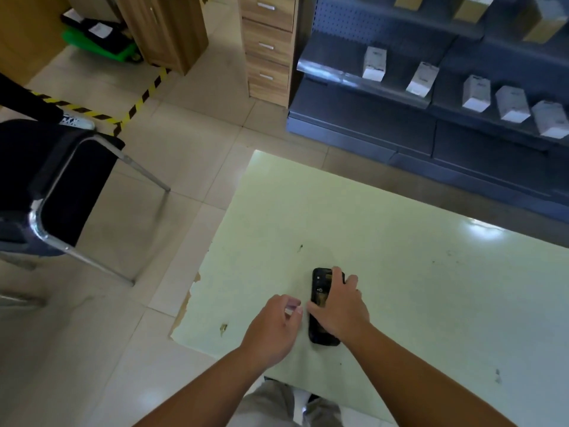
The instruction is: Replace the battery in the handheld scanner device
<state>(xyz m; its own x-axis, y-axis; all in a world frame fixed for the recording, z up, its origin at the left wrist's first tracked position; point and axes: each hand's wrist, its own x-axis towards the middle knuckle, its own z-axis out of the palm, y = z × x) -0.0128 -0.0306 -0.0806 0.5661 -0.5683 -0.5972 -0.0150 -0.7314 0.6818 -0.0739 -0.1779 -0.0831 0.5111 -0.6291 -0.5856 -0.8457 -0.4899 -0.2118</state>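
1. Scanner (320, 306), a dark handheld unit, lies flat on the pale green worktop (431, 272) near its near-left corner, long axis running away from the person. What shows between the fingers looks like an opened back rather than a screen, though blur leaves this uncertain.
2. Right hand (340, 306) covers the scanner from the right, grip spread: fingers splayed over the far half, thumb lying across the left edge. Judged purpose: pressing the body down so it cannot slide while the other hand works.
3. Left hand (274, 325) hovers just left of the scanner, fingers curled loosely toward it and apart from it. A small pale shape at the fingertips may be a nail or a held part; whether this grip pinches anything cannot be told.
4. Judged step: early, steadying the unit to reach the battery bay. No spare battery or loose cover is visible on the worktop.
5. Chair (55, 186), dark seat on a metal frame, stands on the tiled floor to the left, well apart from the worktop.
6. Shelves (400, 124) beyond the worktop carry small white boxes (374, 64); a wooden drawer unit (268, 47) stands to their left.
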